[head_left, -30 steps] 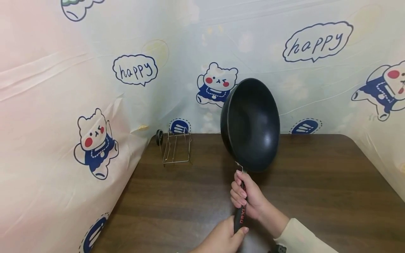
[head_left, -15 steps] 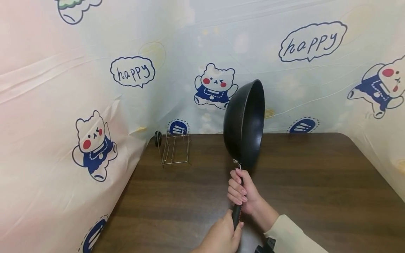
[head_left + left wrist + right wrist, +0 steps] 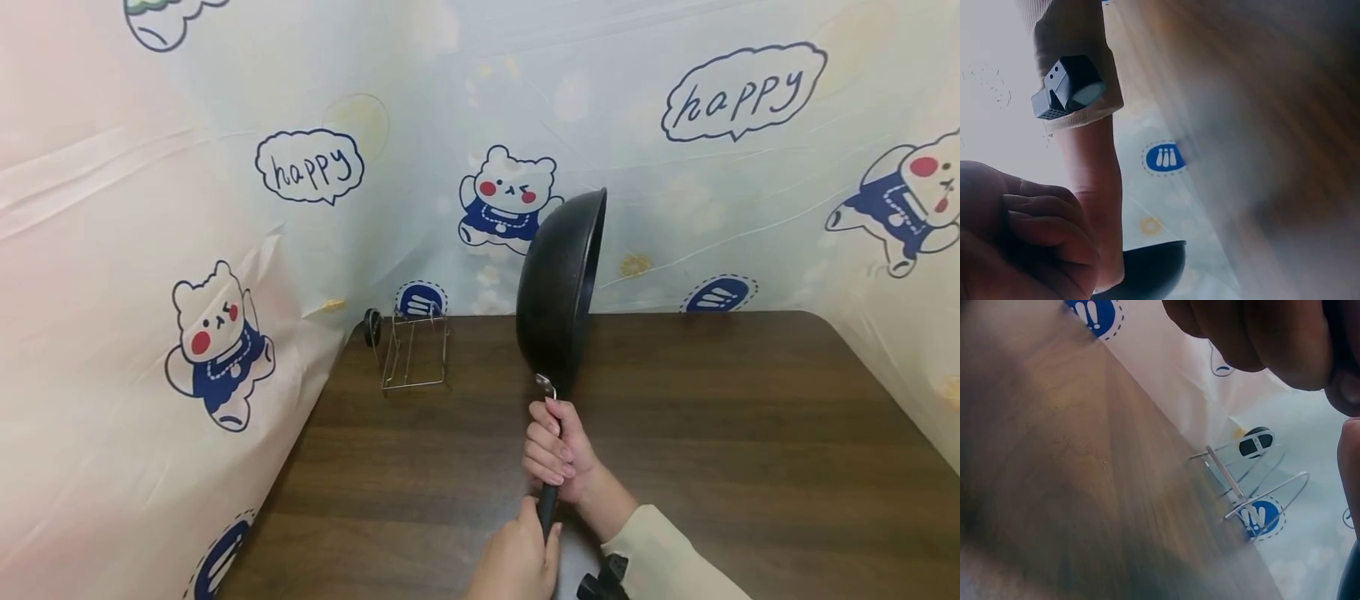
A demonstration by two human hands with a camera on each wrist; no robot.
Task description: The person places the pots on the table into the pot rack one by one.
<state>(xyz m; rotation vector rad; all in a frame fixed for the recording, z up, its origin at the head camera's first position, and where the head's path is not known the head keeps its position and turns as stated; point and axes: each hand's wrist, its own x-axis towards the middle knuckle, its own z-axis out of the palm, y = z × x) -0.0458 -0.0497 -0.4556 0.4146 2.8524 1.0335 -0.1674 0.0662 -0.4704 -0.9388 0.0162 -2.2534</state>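
Observation:
A black wok (image 3: 553,283) is held upright above the table in the head view, its bowl at the top and its opening turned to the right, so mostly the outside shows. My right hand (image 3: 557,446) grips the upper part of the black handle, just below the metal joint. Lower down, my left hand (image 3: 517,554) wraps round the handle's end. In the left wrist view the curled left fingers (image 3: 1054,225) fill the lower left, with part of the wok bowl beyond the other forearm. Fingers of the right hand (image 3: 1260,337) show at the top of the right wrist view.
A wire rack (image 3: 416,354) with a black round part (image 3: 372,327) stands at the table's back left corner. The brown wooden table (image 3: 720,433) meets a printed cloth backdrop (image 3: 420,100) behind and at both sides. A camera (image 3: 603,579) sits at the right wrist.
The wok has turned about its handle, its opening swinging from facing me to facing right. Both hands have shifted slightly left with it, keeping their grip.

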